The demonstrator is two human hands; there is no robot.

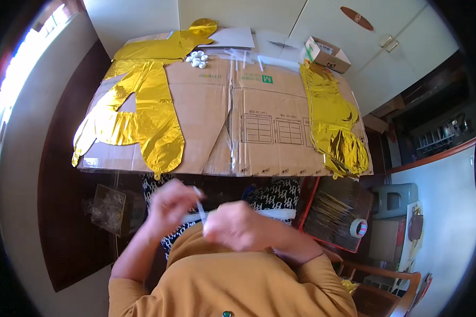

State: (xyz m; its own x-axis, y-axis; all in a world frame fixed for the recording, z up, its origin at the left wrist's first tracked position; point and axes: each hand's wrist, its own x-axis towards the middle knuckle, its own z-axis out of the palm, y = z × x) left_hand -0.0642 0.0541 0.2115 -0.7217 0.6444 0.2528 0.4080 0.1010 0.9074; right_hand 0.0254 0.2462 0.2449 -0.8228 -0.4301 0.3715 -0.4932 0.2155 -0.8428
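Observation:
Above my lap, in front of the cardboard, both hands are raised close together and somewhat blurred. A thin, whitish straw-like strip point(200, 205) spans the gap between them. My left hand point(173, 205) is closed, its fingertips at the strip's upper end. My right hand point(235, 227) is curled into a fist around the lower end. On the cardboard surface point(206, 121) beyond them, a flat gold foil balloon point(161, 119) shaped like a letter A lies at the left. More flat gold foil balloons point(333, 113) lie along the right edge.
Several small white rolls point(197, 59) and pale straws point(246, 58) lie at the far side, near a small open box point(327, 54). Another gold foil piece point(158, 47) is at the far left. Right of my lap, a tape roll point(358, 228) rests on a red-edged tray point(307, 203).

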